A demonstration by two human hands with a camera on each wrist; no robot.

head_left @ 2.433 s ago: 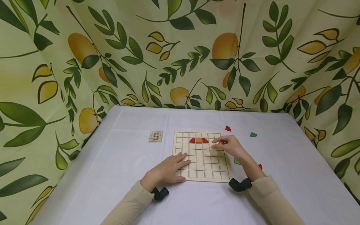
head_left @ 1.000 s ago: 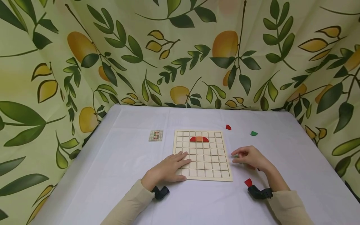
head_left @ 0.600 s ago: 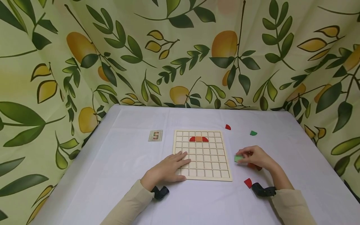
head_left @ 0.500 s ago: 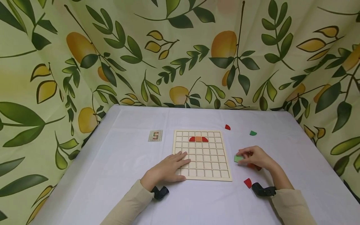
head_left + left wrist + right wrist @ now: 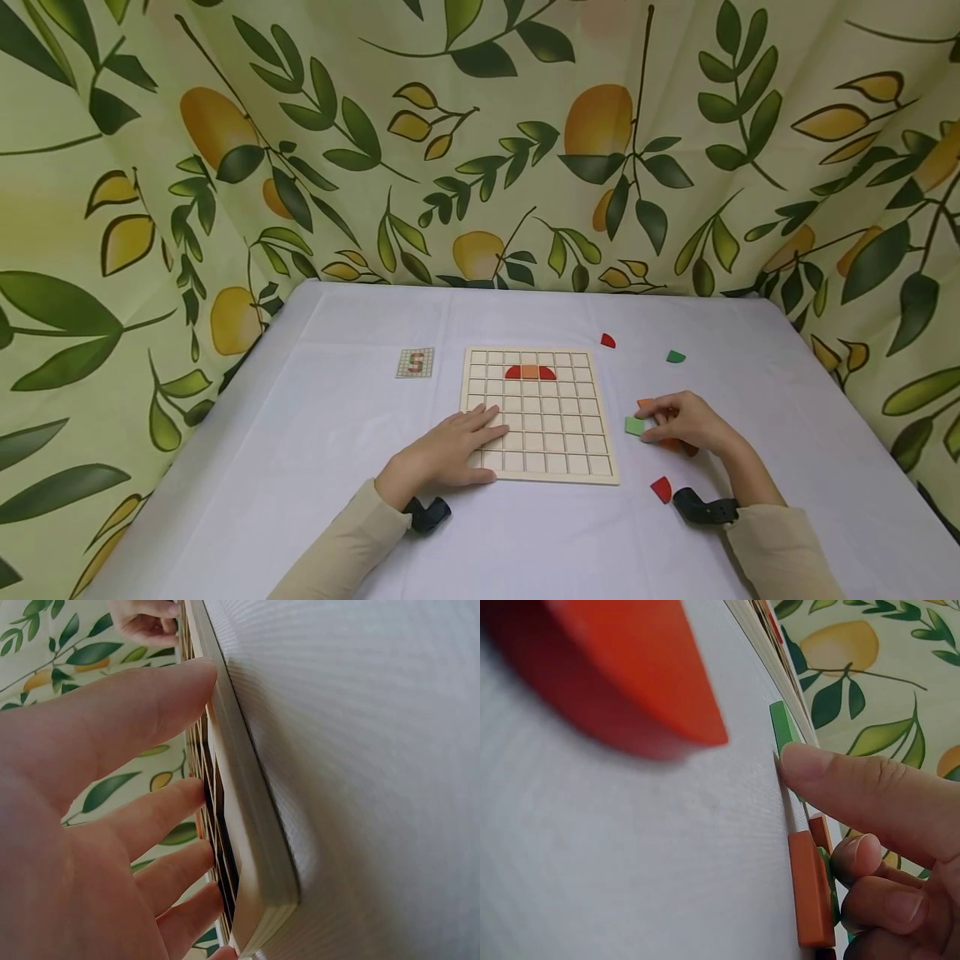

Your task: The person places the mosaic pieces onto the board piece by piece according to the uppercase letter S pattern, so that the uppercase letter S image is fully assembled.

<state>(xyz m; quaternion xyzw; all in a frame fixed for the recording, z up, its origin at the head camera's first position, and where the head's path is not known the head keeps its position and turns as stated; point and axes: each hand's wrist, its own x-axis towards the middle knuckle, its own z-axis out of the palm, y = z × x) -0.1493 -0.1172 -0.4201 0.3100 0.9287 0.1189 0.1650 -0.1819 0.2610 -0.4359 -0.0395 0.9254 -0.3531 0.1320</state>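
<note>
A wooden grid board lies mid-table, with two red quarter-circle tiles around an orange square tile in an upper row. My left hand rests with spread fingers on the board's lower left; its thumb lies along the near edge in the left wrist view. Right of the board, my right hand hovers low over loose tiles, fingers loosely bent and thumb and index apart. Its thumb is at a light green square tile. Orange tiles and another green piece lie by the fingertips, partly hidden by the hand.
A small pattern card with an S on a grid lies left of the board. Loose quarter-circle tiles lie to the right: a red one and a green one farther back, and a red one near the right wrist camera.
My right hand has moved from the board's upper right to the loose tiles. It has since drawn back slightly, showing more of the green square and an orange tile. My left hand stays put.
</note>
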